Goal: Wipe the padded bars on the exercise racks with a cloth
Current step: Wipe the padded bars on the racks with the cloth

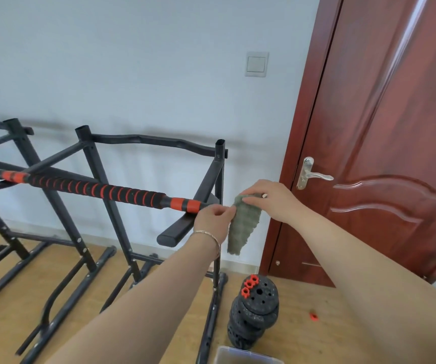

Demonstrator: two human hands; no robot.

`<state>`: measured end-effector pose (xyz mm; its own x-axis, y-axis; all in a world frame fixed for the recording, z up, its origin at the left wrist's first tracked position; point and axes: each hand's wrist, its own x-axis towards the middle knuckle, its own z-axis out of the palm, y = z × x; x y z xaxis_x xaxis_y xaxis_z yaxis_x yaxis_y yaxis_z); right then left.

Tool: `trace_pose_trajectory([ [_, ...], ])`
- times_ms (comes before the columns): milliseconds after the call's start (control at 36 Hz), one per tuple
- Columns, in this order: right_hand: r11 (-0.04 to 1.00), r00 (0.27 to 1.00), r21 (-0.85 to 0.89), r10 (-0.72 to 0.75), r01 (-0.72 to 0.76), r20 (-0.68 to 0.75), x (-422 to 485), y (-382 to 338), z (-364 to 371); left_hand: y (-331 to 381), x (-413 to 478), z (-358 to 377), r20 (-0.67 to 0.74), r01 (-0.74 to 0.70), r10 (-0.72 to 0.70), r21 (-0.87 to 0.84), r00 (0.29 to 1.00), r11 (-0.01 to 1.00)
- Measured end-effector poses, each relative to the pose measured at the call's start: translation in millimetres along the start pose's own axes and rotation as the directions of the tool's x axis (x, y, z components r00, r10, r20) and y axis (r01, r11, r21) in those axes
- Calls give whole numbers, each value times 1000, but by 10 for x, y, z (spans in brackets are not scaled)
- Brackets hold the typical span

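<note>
A dark red wooden door (395, 127) fills the right side, next to a pale wall (132, 61) and above a light wooden floor (303, 298). Two black exercise racks (90, 158) stand side by side on the floor against the wall. A padded bar (93, 189), black foam with a red spiral and red bands at each end, lies across them. A second, all-black padded bar (153, 140) runs along the top rear of the nearer rack. Both bare forearms reach forward from the bottom edge. A stack of black weight plates (256, 311) sits on the floor by the rack's foot, with red collar nuts (249, 283) on top. The grey-green cloth (244, 224) hangs in the air just past the right, red-banded end of the spiral bar, off the foam. The right grip (272, 199) pinches its top edge. The left grip (213, 219), in front of the bar's end, pinches its left edge. A thin bracelet (209, 239) circles the left wrist.
</note>
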<state>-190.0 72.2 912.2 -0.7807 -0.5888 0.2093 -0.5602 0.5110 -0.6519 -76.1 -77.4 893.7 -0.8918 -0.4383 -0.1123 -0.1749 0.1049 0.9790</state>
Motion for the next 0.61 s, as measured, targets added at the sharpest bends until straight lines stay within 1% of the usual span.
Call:
trace_pose_trajectory([
  [56,999,1000,-49,19,-19,-12,-1,-13,2,43,-4,1,-66,7,-10,-54,998,999],
  [111,992,999,-122,38,-38,-4,-15,-37,26,70,-19,-20,-75,9,-13,-59,997,998],
  [194,979,999,-204,28,-19,41,-57,-103,111,180,-45,-124,-35,-93,95,72,995,993],
  [222,970,997,-241,42,-24,70,-73,-130,151,238,-42,-181,-13,-142,146,147,989,979],
  [250,956,993,-290,65,-33,103,-87,-164,194,304,-26,-237,29,-193,192,262,981,946],
  [278,933,987,-360,87,-33,133,-93,-186,241,374,2,-294,96,-241,221,422,970,874],
  [306,901,983,-434,98,-22,155,-91,-194,293,443,52,-346,179,-283,219,597,959,751],
  [333,870,981,-494,103,-8,166,-83,-198,342,502,122,-388,258,-319,188,748,948,582],
  [361,847,981,-532,101,3,167,-74,-192,386,555,198,-420,317,-349,146,848,937,399],
  [389,828,982,-560,95,13,163,-61,-186,424,600,272,-448,365,-378,101,895,926,238],
  [417,812,983,-584,88,22,159,-48,-178,453,632,346,-469,413,-417,54,902,909,114],
  [444,800,984,-599,86,27,158,-33,-167,474,647,426,-491,461,-462,17,887,887,32],
  [472,796,983,-604,89,27,160,-21,-160,484,638,517,-522,501,-501,-1,866,866,0],
  [500,800,981,-599,97,22,167,-2,-148,489,618,604,-564,530,-530,3,848,848,4],
  [528,809,978,-588,108,18,178,18,-137,487,585,683,-611,545,-546,16,837,838,36],
  [611,809,964,-586,127,36,234,64,-129,467,476,831,-730,552,-555,75,808,831,201],
])
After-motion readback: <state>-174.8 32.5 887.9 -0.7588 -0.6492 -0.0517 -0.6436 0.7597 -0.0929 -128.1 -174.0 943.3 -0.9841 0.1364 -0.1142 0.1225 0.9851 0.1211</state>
